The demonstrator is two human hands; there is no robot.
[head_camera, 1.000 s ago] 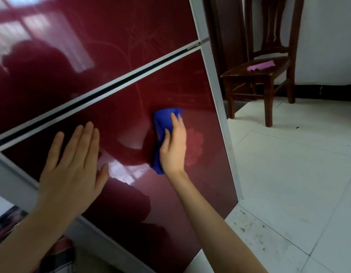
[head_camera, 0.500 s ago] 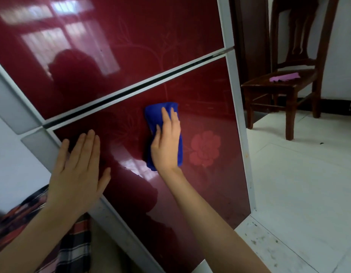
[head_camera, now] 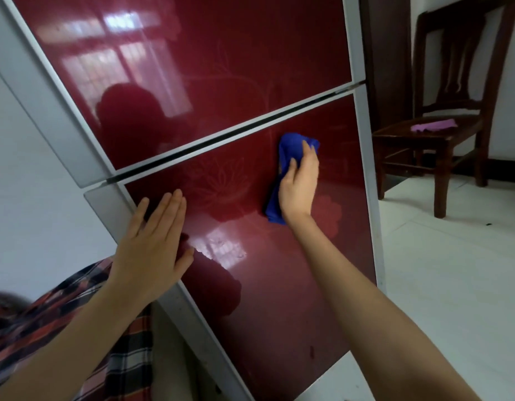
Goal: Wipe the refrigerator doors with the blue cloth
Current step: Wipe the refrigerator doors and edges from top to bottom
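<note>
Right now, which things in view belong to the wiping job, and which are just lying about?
Job:
blue cloth, pressed on the lower door by the right hand
upper door
left hand, flat on the lower door

Lying about:
chair
purple cloth on its seat
plaid fabric, lower left

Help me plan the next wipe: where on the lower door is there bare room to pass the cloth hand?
Free on the lower door: the red stretch between the left hand and the right hand pressing the blue cloth, and the panel below the cloth to the bottom edge. Tight: the strip between cloth and right frame.
</note>
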